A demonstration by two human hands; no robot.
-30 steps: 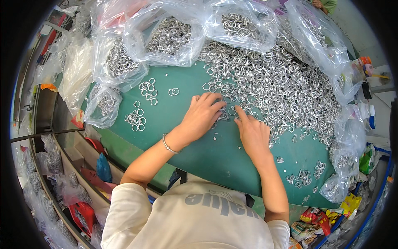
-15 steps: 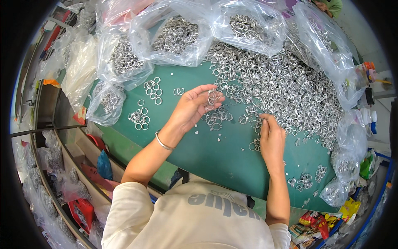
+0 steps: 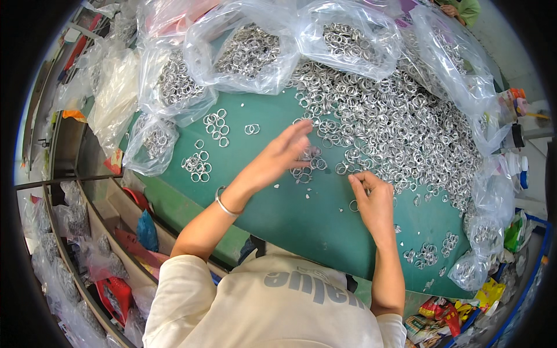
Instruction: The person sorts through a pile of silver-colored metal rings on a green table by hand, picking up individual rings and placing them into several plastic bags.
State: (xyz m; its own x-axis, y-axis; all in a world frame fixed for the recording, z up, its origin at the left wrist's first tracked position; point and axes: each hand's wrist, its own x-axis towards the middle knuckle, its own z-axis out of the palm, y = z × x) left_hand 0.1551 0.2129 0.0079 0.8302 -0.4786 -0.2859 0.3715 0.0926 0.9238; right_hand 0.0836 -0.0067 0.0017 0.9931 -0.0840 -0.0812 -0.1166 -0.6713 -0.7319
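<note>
Sorting small silver metal rings [image 3: 307, 165] on the green surface [image 3: 290, 214], the left hand [image 3: 278, 156] hovers with spread, empty fingers while the right hand [image 3: 371, 200] pinches one ring, with few small groups [image 3: 197, 164] set aside and the big heap [image 3: 394, 127] remaining.

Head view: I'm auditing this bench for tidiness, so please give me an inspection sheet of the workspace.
Surface: green table, mostly covered toward the far side.
Job's things: big heap of metal rings; small ring clusters set apart on the left.
Clutter: clear plastic bags of rings along the far edge; small white scraps on the mat.
Hands: left hand open over rings; right hand with fingers curled at the pile's edge.
Cables: nothing seen.
Surroundings: shelves with bags at left; another person's hand at top.
</note>
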